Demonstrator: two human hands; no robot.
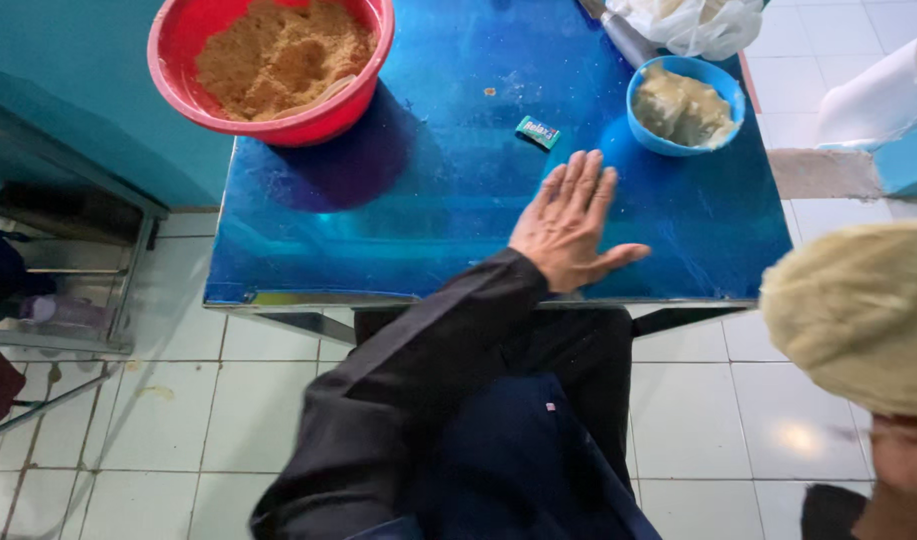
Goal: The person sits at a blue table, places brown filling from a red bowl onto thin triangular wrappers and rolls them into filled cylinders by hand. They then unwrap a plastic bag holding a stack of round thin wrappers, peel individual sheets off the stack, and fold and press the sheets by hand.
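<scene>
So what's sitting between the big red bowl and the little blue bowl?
In the head view, a small green packet lies on the blue table between the red bowl and blue bowl, just beyond the left hand.

Left hand out in front, palm down, flat. Fingers straight, held close together, pointing up and away from body. Thumb splayed wide to right. Nothing gripped. Wrist straight, in line with forearm. Left arm in black sleeve stretches forward from lower left, elbow slightly bent. Right hand out of camera view.
</scene>
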